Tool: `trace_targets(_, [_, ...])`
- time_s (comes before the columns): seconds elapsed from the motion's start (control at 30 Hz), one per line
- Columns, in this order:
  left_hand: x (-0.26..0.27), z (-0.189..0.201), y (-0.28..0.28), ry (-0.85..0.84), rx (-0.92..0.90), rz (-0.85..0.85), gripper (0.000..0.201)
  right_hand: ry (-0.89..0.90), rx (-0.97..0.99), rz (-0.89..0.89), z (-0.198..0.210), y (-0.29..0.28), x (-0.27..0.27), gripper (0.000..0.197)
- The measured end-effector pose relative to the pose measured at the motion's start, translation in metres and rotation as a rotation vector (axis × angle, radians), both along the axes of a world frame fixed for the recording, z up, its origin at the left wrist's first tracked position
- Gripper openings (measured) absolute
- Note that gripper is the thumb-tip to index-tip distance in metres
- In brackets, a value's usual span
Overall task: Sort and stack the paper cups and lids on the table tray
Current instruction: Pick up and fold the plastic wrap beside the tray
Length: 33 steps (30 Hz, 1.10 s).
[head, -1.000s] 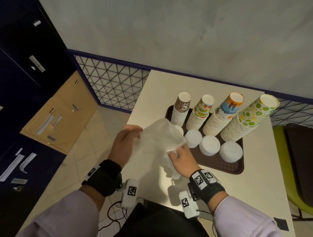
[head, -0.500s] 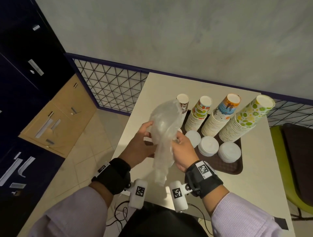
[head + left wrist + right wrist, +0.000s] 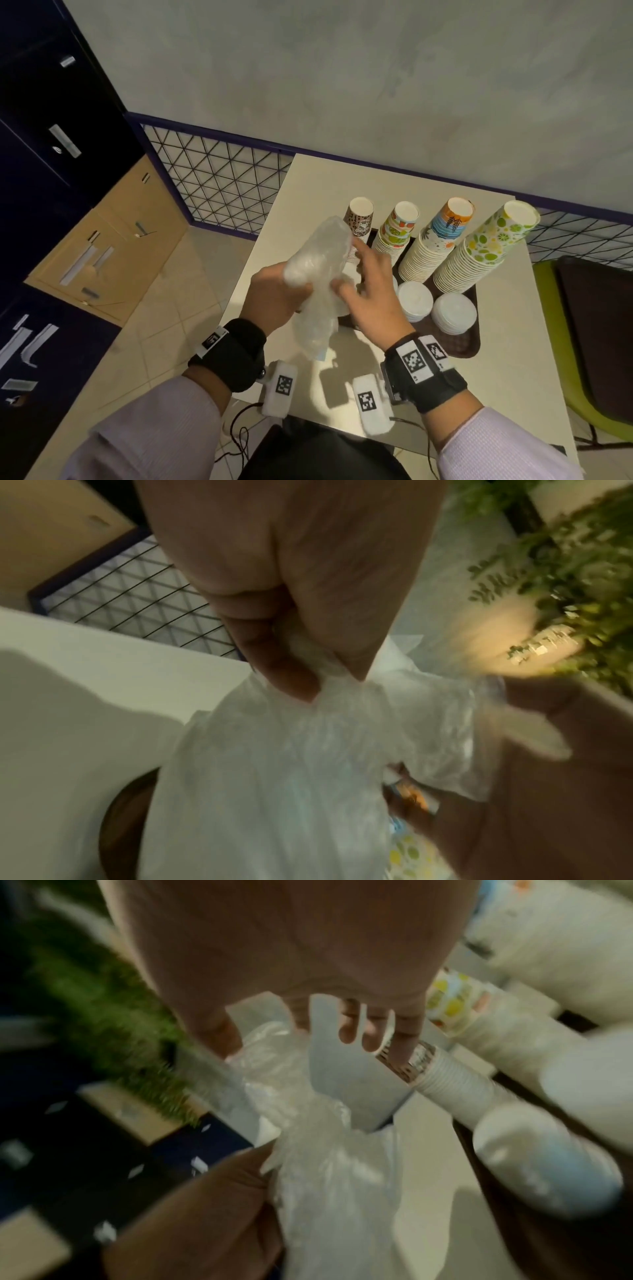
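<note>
My left hand [image 3: 279, 301] grips a crumpled clear plastic bag [image 3: 320, 263] above the table's left side; its fingers [image 3: 291, 674] pinch the film. The bag [image 3: 329, 1164] hangs down between both hands. My right hand [image 3: 364, 277] is just right of the bag with fingers spread, the thumb near the film. On the brown tray [image 3: 460, 344] stand tilted stacks of paper cups: brown-patterned [image 3: 360, 219], fruit-print [image 3: 399, 228], orange-and-blue [image 3: 442, 240], lime-print [image 3: 486, 251]. White lid stacks [image 3: 415, 299] [image 3: 454, 313] sit in front; more lids are hidden behind my right hand.
The white table [image 3: 507, 377] stands against a grey wall. A green chair [image 3: 561, 342] is at its right edge. Left of the table are a wire-mesh panel [image 3: 219, 192], tiled floor and dark cabinets [image 3: 44, 137]. Cables hang at the near edge.
My right hand has let go of the bag and spread its fingers. The left hand has taken a fuller grip and the bag has turned more upright.
</note>
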<state>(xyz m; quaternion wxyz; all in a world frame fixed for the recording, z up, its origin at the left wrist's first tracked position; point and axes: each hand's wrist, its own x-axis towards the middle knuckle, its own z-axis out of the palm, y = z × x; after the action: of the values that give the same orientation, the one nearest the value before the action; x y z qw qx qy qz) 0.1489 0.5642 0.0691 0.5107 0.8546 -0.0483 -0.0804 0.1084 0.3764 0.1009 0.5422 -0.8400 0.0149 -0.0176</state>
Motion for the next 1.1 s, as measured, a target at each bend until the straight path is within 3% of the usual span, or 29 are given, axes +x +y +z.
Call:
trace_targets(0.07, [-0.001,0.005,-0.006,0.056,-0.025,-0.068,0.016,-0.147,-0.216,0.132,0.002,-0.001,0.0,0.075])
trace_targets(0.13, [0.001,0.007,-0.012,0.09,-0.105,-0.089,0.021,-0.168,-0.265,0.178,-0.004,-0.003,0.003,0.064])
trace_targets(0.23, [0.0,0.021,-0.017,0.087,-0.066,-0.176,0.029,-0.046,-0.062,0.106,-0.009,-0.02,0.008,0.039])
trace_targets(0.33, [0.001,0.029,-0.016,0.11,-0.173,-0.212,0.023,0.086,0.056,0.068,-0.012,-0.03,0.004,0.016])
trace_targets(0.43, [-0.005,0.035,-0.029,0.136,-0.297,-0.172,0.032,0.22,0.23,0.003,-0.016,-0.03,-0.001,0.027])
trace_targets(0.57, [-0.014,0.036,-0.06,0.032,-0.358,-0.138,0.046,0.355,0.479,-0.016,-0.009,-0.024,-0.014,0.022])
trace_targets(0.67, [-0.02,0.042,-0.083,0.12,-0.411,-0.19,0.035,0.384,0.549,-0.04,0.001,-0.027,-0.027,0.031])
trace_targets(0.77, [-0.025,0.045,-0.101,0.04,-0.43,-0.105,0.021,0.394,0.605,-0.168,0.001,-0.042,-0.033,0.025])
trace_targets(0.87, [-0.028,0.046,-0.12,-0.016,-0.462,0.001,0.019,0.366,0.938,-0.147,-0.003,-0.059,-0.049,0.05])
trace_targets(0.93, [-0.031,0.049,-0.135,-0.005,-0.435,-0.024,0.02,0.344,1.079,-0.052,-0.007,-0.073,-0.06,0.059])
trace_targets(1.0, [-0.036,0.054,-0.153,0.015,-0.371,-0.096,0.022,0.321,1.038,0.022,-0.005,-0.087,-0.071,0.058])
trace_targets(1.1, [-0.043,0.056,-0.18,0.044,-0.31,-0.167,0.033,0.242,0.871,-0.005,-0.003,-0.114,-0.084,0.049])
